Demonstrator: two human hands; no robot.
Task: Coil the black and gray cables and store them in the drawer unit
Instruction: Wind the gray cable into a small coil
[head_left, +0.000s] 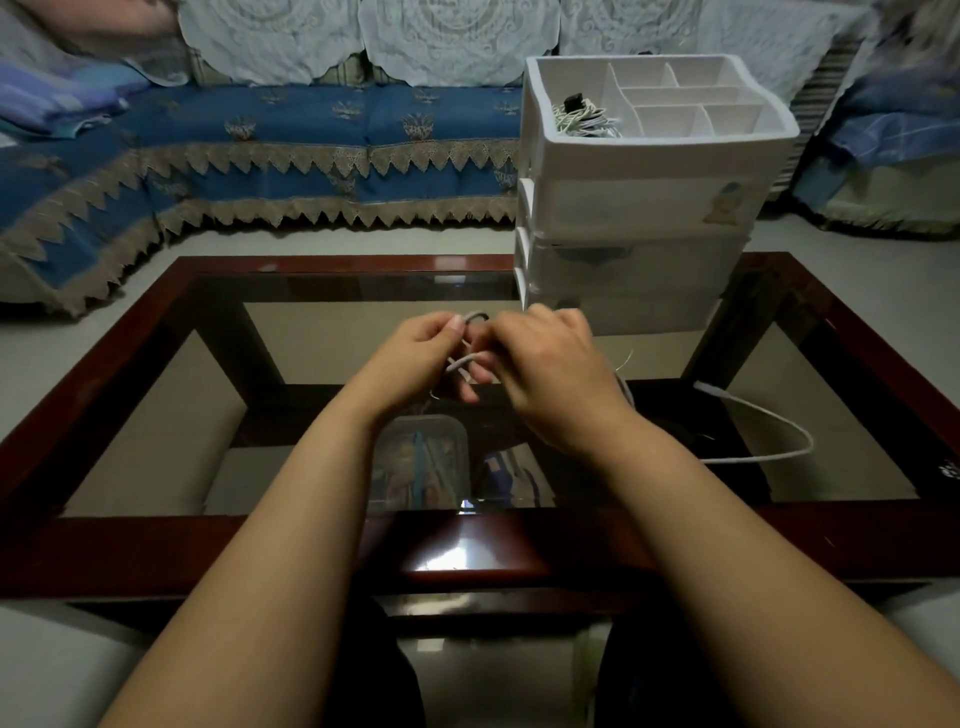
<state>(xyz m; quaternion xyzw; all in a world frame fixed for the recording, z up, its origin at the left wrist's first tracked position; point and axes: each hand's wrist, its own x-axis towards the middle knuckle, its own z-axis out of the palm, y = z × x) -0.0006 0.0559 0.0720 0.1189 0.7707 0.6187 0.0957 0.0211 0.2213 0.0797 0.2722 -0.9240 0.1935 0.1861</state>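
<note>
Gray cable (470, 358) loops between both hands above the glass worktop (857, 364): the left hand (415, 358) pinches the coil to keep its shape, the right hand (545, 364) grips the next turn. Its loose tail trails right, near the drawer unit (634, 208).

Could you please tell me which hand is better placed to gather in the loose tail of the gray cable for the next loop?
The right hand. The thin gray cable trails over the glass table on its side, while the left hand pinches the started loop.
</note>
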